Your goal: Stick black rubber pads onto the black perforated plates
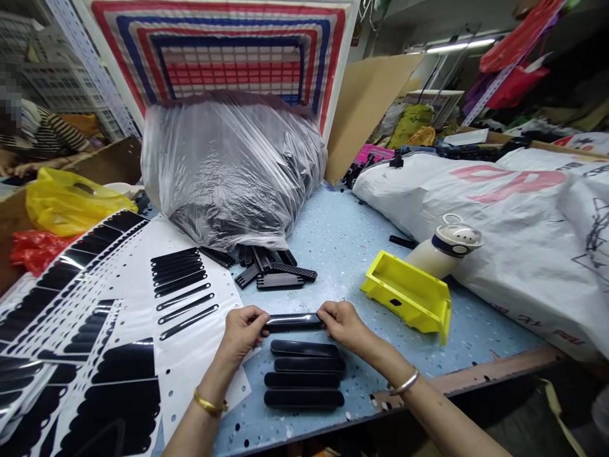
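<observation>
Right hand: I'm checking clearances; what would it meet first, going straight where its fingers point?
Past the held strip, the right hand would likely meet the left hand first; depth is unclear.

Fingers of the left hand [243, 331] and right hand [344, 324] hide the ends of a black strip [294, 322]; picture edges crop a co-worker [54, 134] and white sack [514, 219].

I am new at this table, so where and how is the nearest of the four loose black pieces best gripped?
Probably pinch the nearest black piece by its rounded ends, coming from left and right: it lies crosswise, both ends free, while the next piece lies close behind.
</observation>
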`<state>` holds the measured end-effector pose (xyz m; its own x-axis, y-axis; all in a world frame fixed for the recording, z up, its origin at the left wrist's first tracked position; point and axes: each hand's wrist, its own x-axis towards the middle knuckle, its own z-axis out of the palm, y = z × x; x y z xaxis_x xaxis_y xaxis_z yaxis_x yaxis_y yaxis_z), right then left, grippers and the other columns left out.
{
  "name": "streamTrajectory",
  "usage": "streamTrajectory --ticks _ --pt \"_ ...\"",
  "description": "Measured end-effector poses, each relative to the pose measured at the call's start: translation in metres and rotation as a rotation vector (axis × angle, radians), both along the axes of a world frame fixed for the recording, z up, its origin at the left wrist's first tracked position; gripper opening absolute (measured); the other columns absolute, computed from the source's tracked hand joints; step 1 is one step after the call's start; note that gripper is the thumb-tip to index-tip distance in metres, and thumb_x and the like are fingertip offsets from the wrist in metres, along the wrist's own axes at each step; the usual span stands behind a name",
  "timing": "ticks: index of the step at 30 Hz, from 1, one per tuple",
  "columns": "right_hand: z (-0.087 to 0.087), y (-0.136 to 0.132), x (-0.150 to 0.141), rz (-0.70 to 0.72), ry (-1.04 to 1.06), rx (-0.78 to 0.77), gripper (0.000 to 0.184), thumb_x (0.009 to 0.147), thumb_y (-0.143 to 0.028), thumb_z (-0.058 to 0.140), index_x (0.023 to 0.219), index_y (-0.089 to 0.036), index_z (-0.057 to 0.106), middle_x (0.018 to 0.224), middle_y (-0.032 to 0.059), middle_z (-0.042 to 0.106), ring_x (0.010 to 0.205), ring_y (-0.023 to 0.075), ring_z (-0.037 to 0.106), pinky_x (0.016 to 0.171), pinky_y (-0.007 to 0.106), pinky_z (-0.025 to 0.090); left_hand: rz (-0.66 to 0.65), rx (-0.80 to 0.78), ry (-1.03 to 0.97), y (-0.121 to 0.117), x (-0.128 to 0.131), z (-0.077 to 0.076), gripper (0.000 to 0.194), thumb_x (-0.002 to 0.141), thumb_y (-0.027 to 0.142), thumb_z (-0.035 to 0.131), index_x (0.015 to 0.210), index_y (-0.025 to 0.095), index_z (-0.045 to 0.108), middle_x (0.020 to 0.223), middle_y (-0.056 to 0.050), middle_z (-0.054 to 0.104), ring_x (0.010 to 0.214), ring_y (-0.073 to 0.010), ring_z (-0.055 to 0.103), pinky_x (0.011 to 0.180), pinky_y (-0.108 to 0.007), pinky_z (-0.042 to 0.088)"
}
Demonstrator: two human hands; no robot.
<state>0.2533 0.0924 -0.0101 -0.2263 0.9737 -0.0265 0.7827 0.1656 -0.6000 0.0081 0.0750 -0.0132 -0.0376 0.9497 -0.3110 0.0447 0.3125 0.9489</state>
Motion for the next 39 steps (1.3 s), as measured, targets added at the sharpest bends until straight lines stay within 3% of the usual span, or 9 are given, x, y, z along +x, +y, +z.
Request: streamTrajectory --ticks 5,10,18,22,26,29,33,36,39 --pt "0.008 0.014 -0.024 0.004 -0.156 0.117 0.036 0.088 -0.047 0.055 0.073 -0.016 0.067 0.080 0.0110 0.069 0.077 0.0233 0.062 0.071 0.032 0.043 -0.004 0.033 0.027 0.001 0.002 -0.002 0.021 0.064 0.035 0.070 0.063 0.014 0.070 0.043 0.000 0.062 0.034 -0.0094 0.051 0.033 -0.016 0.035" --pt "0.003 0.017 -0.046 0.098 -0.219 0.091 0.039 0.084 -0.052 0.063 0.066 -0.019 0.069 0.073 0.0066 0.070 0.070 0.0197 0.063 0.063 0.028 0.042 -0.025 0.062 0.054 0.001 0.001 -0.005 0.021 0.068 0.035 0.067 0.065 0.015 0.069 0.045 0.000 0.062 0.037 -0.0117 0.056 0.033 -0.017 0.038" --pt "0.020 -0.002 0.024 0.070 -0.254 0.086 0.024 0.089 -0.025 0.052 0.088 -0.019 0.075 0.086 0.0075 0.074 0.079 0.0201 0.066 0.073 0.029 0.048 -0.144 0.135 0.243 0.003 -0.001 -0.003 0.022 0.077 0.031 0.056 0.068 0.016 0.069 0.046 -0.001 0.062 0.036 -0.0136 0.054 0.038 -0.021 0.040" --pt "0.022 -0.015 0.058 -0.065 -0.316 0.060 0.020 0.083 -0.026 0.060 0.091 -0.016 0.075 0.079 0.0088 0.073 0.072 0.0225 0.066 0.067 0.032 0.048 -0.266 0.302 0.436 0.000 0.002 0.010 0.015 0.073 0.022 0.060 0.068 0.020 0.074 0.063 -0.004 0.072 0.062 -0.0206 0.067 0.063 -0.028 0.048" --pt "0.011 -0.027 0.067 -0.113 -0.371 0.041 0.017 0.080 -0.032 0.067 0.085 -0.017 0.075 0.074 0.0072 0.072 0.069 0.0221 0.065 0.063 0.030 0.046 -0.333 0.430 0.633 0.005 0.022 0.020 0.018 0.078 0.026 0.061 0.081 0.020 0.079 0.085 -0.011 0.077 0.084 -0.0275 0.068 0.079 -0.034 0.044" --pt "0.000 -0.028 0.062 -0.144 -0.398 0.058 0.020 0.088 -0.029 0.059 0.080 -0.017 0.072 0.078 0.0092 0.072 0.073 0.0229 0.066 0.064 0.030 0.044 -0.421 0.474 0.726 0.017 0.047 0.019 0.022 0.081 0.032 0.062 0.086 0.019 0.079 0.084 -0.011 0.076 0.082 -0.0267 0.066 0.075 -0.032 0.041" --pt "-0.008 -0.024 0.067 -0.209 -0.438 0.073 0.022 0.089 -0.019 0.052 0.075 -0.015 0.069 0.081 0.0142 0.072 0.078 0.0270 0.067 0.065 0.032 0.044 -0.591 0.476 0.785 0.031 0.070 0.017 0.025 0.082 0.032 0.062 0.069 0.018 0.078 0.059 -0.005 0.069 0.061 -0.0196 0.059 0.059 -0.027 0.034" --pt "-0.007 -0.027 0.086 -0.261 -0.450 0.072 0.021 0.088 -0.017 0.051 0.076 -0.014 0.068 0.081 0.0153 0.072 0.078 0.0291 0.068 0.064 0.034 0.046 -0.705 0.480 0.793 0.029 0.073 0.020 0.031 0.084 0.030 0.059 0.061 0.016 0.075 0.053 -0.003 0.065 0.056 -0.0169 0.056 0.056 -0.027 0.032" --pt "-0.003 -0.033 0.101 -0.269 -0.427 0.080 0.022 0.088 -0.018 0.050 0.077 -0.016 0.069 0.081 0.0133 0.072 0.081 0.0294 0.069 0.068 0.036 0.049 -0.782 0.481 0.771 0.017 0.067 0.028 0.027 0.084 0.025 0.056 0.069 0.018 0.078 0.063 -0.003 0.071 0.061 -0.0172 0.060 0.060 -0.026 0.038"
